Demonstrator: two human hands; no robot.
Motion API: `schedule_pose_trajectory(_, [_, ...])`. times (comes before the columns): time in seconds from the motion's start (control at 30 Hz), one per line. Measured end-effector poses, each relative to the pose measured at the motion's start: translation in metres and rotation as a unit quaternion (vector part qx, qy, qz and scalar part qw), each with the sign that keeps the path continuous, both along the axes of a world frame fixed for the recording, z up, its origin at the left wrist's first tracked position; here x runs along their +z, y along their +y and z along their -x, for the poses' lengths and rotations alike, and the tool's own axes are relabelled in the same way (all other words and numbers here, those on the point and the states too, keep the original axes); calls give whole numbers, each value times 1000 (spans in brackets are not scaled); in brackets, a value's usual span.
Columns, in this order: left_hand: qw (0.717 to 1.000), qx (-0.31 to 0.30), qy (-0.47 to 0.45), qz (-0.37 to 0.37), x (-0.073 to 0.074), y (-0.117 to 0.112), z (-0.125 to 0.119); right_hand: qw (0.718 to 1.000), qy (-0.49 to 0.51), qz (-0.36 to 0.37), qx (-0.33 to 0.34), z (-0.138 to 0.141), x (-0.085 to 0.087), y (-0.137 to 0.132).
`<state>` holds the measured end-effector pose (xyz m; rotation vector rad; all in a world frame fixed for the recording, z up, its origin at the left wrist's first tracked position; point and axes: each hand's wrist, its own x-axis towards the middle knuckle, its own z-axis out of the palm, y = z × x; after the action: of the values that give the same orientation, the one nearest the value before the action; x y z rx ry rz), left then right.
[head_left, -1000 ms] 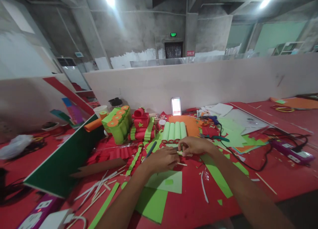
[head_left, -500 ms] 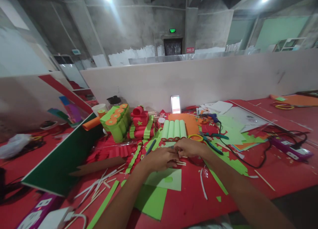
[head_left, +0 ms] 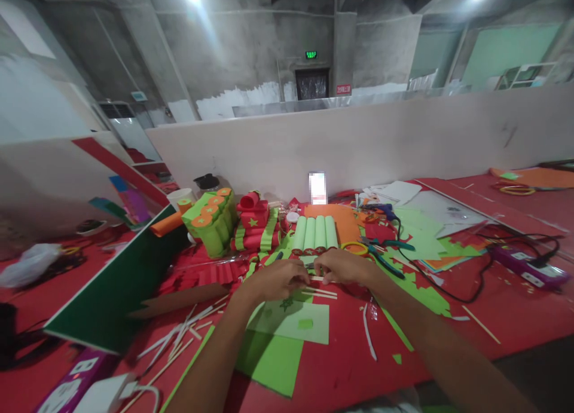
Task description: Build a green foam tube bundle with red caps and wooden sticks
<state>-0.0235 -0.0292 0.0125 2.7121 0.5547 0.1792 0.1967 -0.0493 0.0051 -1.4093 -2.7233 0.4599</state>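
My left hand (head_left: 281, 280) and my right hand (head_left: 344, 267) are close together over the red table, fingers curled and pinched. A short pale wooden stick (head_left: 317, 278) spans the small gap between them, its ends at my fingertips. Just below lie two more thin sticks (head_left: 320, 293). Beyond my hands stands a row of pale green foam rolls (head_left: 314, 232) with red ends. Under my left wrist is a light green foam sheet (head_left: 287, 320) bearing a star outline and a small green piece (head_left: 305, 324). A brighter green sheet (head_left: 271, 359) lies partly beneath it.
At left are a green bundle with orange tops (head_left: 213, 222), red rolls with green bands (head_left: 255, 231), loose sticks (head_left: 177, 335) and a dark green board (head_left: 116, 287). Pliers (head_left: 385, 260), yellow-handled scissors (head_left: 354, 247), a purple power strip (head_left: 529, 268) and foam scraps lie right. A phone (head_left: 317, 189) stands behind.
My left hand has moved left, away from my right hand, opening a gap that shows the stick. The star outline on the sheet has come into view.
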Motion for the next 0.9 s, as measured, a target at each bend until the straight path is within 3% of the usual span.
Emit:
schedule_pose_trajectory(0.2, [1000,20,7,2,2,1,4,1000,14,5,-9,-1,1,-2])
schedule_pose_trajectory(0.6, [998,-8,6,60,-14,0,-8,1000,7,-2,12,5,10,-5])
schedule_pose_trajectory(0.9, [996,-9,30,80,-4,-5,-12,1000,3,-5,12,8,10,-7])
